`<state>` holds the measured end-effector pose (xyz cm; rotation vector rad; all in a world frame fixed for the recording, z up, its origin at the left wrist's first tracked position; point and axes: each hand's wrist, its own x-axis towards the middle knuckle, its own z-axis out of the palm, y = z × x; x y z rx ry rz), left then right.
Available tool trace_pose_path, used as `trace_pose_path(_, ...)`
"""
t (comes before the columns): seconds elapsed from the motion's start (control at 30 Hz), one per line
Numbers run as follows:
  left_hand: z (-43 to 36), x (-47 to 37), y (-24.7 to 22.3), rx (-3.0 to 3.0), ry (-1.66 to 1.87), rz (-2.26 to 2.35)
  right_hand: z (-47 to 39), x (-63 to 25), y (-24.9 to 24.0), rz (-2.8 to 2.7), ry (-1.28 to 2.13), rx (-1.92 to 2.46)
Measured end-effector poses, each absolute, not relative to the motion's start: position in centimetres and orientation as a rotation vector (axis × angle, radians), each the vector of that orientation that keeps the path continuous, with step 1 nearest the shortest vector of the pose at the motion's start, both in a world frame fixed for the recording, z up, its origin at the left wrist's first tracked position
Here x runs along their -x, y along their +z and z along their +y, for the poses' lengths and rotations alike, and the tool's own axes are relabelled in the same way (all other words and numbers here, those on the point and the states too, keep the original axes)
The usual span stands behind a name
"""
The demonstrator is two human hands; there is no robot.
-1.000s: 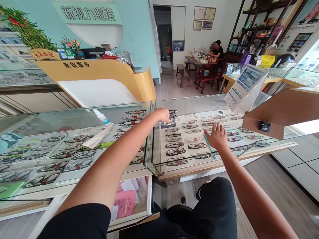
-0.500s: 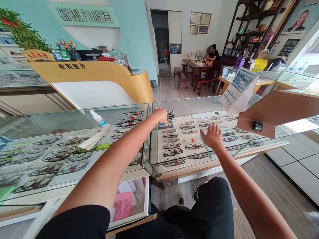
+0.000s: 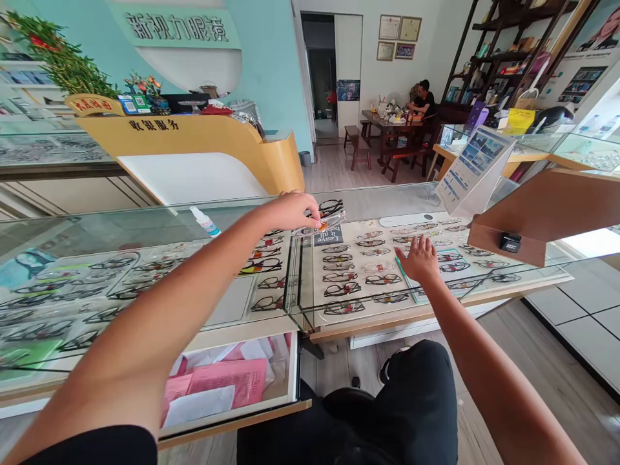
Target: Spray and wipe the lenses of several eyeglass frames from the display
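My left hand [image 3: 299,210] is above the glass display case, its thumb and fingers pinched on a pair of clear-framed glasses [image 3: 334,221] with an orange tag. Just behind these are dark-framed glasses [image 3: 331,206]. A grey card with white lettering [image 3: 328,235] lies beneath, inside the case. My right hand [image 3: 420,259] rests with fingers spread, palm down, on the glass top, over a teal-edged sheet [image 3: 415,287]. Rows of glasses [image 3: 341,289] lie in the case below and between my hands.
A spray bottle [image 3: 205,221] stands on the left glass. An open drawer [image 3: 227,420] holds pink packets. On the right are a printed stand [image 3: 475,169] and a brown box [image 3: 547,206]. A person [image 3: 425,100] sits at a far table [image 3: 387,123].
My left hand has risen and shifted slightly left, and the clear glasses now show lifted in its fingers. My right hand stays spread on the glass. The view has moved a little.
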<state>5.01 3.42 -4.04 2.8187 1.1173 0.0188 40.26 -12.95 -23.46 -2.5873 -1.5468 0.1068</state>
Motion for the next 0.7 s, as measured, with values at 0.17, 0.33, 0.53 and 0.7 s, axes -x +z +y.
trace_pose_path(0.17, -4.7, 0.7, -2.7, -2.716, -0.115, 0.919, -13.1, -40.9, -23.9, -1.541, 0.082, 2.556)
trace_pose_path(0.33, -13.2, 5.3, -3.8, -2.356, -0.36, 0.849, -13.2, -41.6, -24.3, -1.558, 0.063, 2.521)
trace_pose_path(0.53, -17.7, 9.0, -7.7, -2.161, -0.447, 0.912, -13.5, -42.0, -24.1, -1.567, 0.073, 2.49)
trace_pose_path(0.7, -17.6, 10.4, -11.6, -2.138, -0.461, 1.031, -13.4, -42.4, -24.2, -1.57, 0.081, 2.485)
